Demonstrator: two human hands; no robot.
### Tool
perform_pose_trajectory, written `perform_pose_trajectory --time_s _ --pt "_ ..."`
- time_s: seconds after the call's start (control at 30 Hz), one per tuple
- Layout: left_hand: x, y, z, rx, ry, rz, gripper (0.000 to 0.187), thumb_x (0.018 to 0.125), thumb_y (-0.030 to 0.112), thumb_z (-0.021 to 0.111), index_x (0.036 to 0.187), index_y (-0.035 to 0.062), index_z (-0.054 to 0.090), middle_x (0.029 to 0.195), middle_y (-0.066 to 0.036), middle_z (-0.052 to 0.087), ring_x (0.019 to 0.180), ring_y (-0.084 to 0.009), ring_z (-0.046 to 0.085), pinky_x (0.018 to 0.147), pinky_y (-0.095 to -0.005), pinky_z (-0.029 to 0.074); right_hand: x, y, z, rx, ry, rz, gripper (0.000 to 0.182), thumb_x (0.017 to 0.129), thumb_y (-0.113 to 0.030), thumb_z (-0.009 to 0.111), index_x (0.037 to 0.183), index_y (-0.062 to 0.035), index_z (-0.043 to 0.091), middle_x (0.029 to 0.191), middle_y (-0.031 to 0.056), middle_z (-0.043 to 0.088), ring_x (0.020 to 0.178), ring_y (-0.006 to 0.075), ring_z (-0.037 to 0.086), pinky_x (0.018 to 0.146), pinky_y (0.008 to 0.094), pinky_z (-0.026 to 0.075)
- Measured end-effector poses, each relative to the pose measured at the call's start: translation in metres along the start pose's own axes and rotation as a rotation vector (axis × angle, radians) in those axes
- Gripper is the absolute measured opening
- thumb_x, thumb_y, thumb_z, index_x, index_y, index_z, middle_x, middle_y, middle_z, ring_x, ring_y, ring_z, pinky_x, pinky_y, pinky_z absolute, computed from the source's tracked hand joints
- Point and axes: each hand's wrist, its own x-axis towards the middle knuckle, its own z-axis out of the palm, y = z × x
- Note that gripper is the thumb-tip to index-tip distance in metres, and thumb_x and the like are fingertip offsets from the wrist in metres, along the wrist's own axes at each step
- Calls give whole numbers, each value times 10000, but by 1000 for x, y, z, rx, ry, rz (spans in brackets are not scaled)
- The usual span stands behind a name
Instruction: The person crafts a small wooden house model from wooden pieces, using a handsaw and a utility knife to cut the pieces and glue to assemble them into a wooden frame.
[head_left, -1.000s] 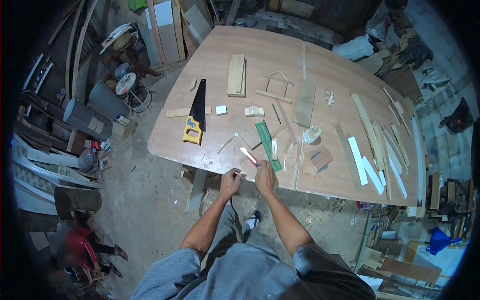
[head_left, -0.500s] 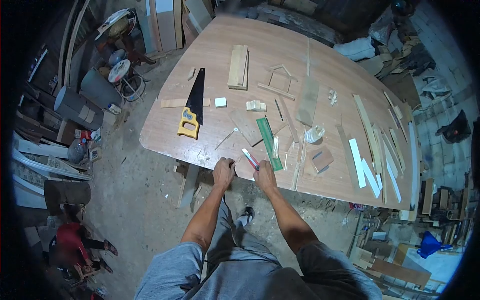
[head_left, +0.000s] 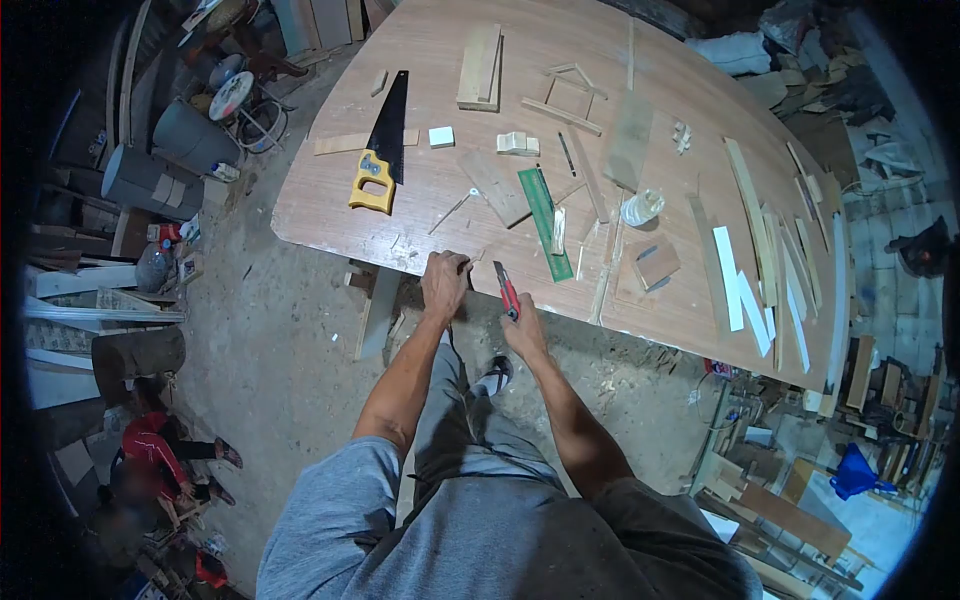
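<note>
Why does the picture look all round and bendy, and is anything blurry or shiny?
In the head view, now: the table bows and the corners go black, like a very wide lens; a pale shine sits near its front left edge; the person low on the left has a smudged head; the saw looks fairly sharp.

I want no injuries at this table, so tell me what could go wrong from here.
The red utility knife in the right hand has its blade exposed near the left hand; a slip could cut it. The black-bladed, yellow-handled handsaw rests across a flat, pale wooden strip, so a bump might shift it.
</note>
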Motion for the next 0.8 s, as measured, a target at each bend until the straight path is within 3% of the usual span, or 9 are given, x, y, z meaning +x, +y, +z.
perform_pose_trajectory --time_s 0.2,0.27,0.37,0.47,0.6,0.8 --pt "1 -6 4 -16 -32 28 153 791 165 699 905 70 737 927 -111 646 906 -307 580 802 -409 496 -7 -35 -7 -50 -35 -121 338 885 -232 563 1168 -75 464 960 277 620 902 466 612 733 514 474" --pt "-1 -7 6 -44 -20 -2 156 800 165 688 896 49 729 903 -118 644 907 -306 574 795 -389 480 -3 -36 -1 -116 -77 -108 311 928 -264 517 1169 -80 449 905 303 627 852 506 603 717 572 451" --pt "0 -8 4 -48 -69 -46 161 789 169 700 909 67 736 949 -91 645 940 -301 571 823 -405 493 -1 -46 -1 -166 -102 -25 304 920 -249 520 1154 -73 437 827 303 627 786 519 605 697 594 445" --pt "4 -6 4 -46 -99 -95 169 788 174 695 908 62 736 949 -86 652 942 -300 570 837 -406 490 1 -57 -7 -200 -83 8 302 917 -230 528 1100 -11 430 865 344 616 816 524 608 723 599 458" --pt "5 -6 3 -69 -109 -107 171 788 172 689 907 58 735 945 -92 656 944 -299 568 848 -408 487 4 -54 -7 -195 -45 13 287 916 -217 524 1083 -5 429 852 356 610 787 526 608 711 597 459" --pt "10 -7 5 56 -102 1 189 767 172 703 922 69 736 933 -123 647 943 -314 560 805 -426 471 7 -17 -4 -118 176 -76 267 915 -242 536 1068 -27 494 836 300 626 792 497 611 682 554 460"
